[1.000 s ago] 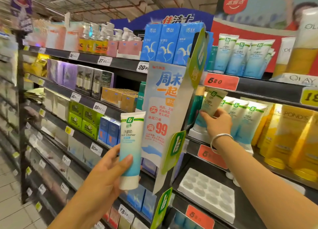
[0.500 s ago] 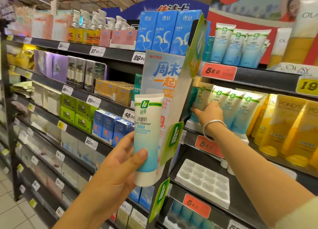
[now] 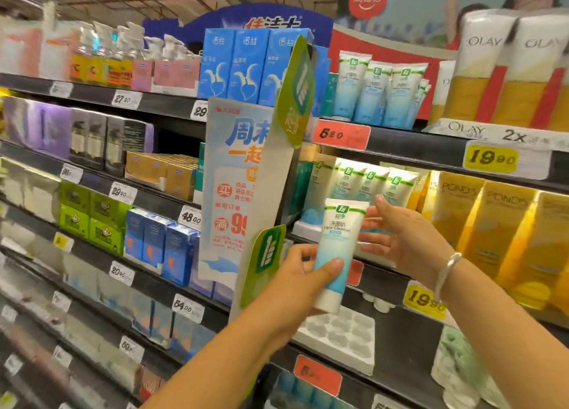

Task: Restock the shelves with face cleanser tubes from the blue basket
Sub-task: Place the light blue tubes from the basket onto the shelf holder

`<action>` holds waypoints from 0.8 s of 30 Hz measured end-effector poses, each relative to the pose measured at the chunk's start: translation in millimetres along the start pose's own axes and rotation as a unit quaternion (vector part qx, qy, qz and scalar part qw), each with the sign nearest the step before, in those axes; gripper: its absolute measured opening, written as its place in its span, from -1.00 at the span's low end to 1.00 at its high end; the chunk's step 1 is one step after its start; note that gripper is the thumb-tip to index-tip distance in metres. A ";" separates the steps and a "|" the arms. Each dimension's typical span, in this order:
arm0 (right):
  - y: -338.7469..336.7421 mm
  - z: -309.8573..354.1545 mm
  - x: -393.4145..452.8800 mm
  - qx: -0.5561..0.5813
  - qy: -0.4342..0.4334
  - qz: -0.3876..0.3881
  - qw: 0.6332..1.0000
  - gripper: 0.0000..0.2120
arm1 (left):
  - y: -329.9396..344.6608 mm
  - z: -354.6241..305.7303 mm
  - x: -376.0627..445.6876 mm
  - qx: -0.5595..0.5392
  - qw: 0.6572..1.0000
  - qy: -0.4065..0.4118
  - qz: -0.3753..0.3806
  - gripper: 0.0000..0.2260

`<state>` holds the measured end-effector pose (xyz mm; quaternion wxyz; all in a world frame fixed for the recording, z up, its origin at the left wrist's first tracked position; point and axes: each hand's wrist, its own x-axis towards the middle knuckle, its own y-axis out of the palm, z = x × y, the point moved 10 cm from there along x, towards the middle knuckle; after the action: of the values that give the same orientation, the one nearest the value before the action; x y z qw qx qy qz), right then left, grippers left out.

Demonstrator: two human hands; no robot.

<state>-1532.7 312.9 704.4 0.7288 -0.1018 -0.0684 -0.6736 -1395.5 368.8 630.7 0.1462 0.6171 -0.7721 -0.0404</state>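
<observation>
A person stands at a store shelf unit, both bare arms reaching forward. The left hand [image 3: 303, 281] grips a face cleanser tube [image 3: 337, 253] low on its body, thumb across the front and fingers curled behind, holding it upright with the white cap down and the green-striped crimped end up. The right hand [image 3: 401, 238], a silver bracelet [image 3: 446, 271] on its wrist, is spread with straight fingers just right of the tube, its fingertips at the tube's edge; whether they touch it is not clear. Just beyond the tube, on the middle shelf [image 3: 381, 274], a row of matching tubes [image 3: 361, 182] stands in a white display tray. More of the same tubes [image 3: 374, 90] stand on the shelf above, over a red price tag [image 3: 340, 134]. An empty white moulded tray [image 3: 341, 339] lies on the shelf below. Yellow Pond's packs [image 3: 489, 224] fill the right, and a tall promotional card [image 3: 238, 187] juts out to the left.
</observation>
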 end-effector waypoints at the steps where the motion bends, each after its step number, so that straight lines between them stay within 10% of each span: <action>1: 3.1 3.2 -2.7 -0.001 0.000 0.025 1.000 -0.74 | 4.0 -3.1 7.9 0.007 1.000 0.005 -0.003 -0.77; 5: 11.1 14.8 -8.2 -0.017 -0.019 0.078 0.997 -0.81 | 22.5 -16.8 34.3 0.046 0.998 0.041 0.019 -0.77; 13: -21.8 56.0 0.1 -0.157 -0.198 -0.108 0.962 -0.84 | 33.3 -63.4 70.7 0.248 0.947 0.188 -0.076 -0.72; 24: -32.2 58.0 15.1 -0.243 -0.271 -0.191 0.912 -0.72 | 37.5 -65.7 92.6 0.261 0.939 0.208 -0.080 -0.67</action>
<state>-1561.4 309.9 766.0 0.4924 -0.4389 -0.1158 -0.7426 -1430.8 296.0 718.7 0.1340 0.6882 -0.6556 0.2803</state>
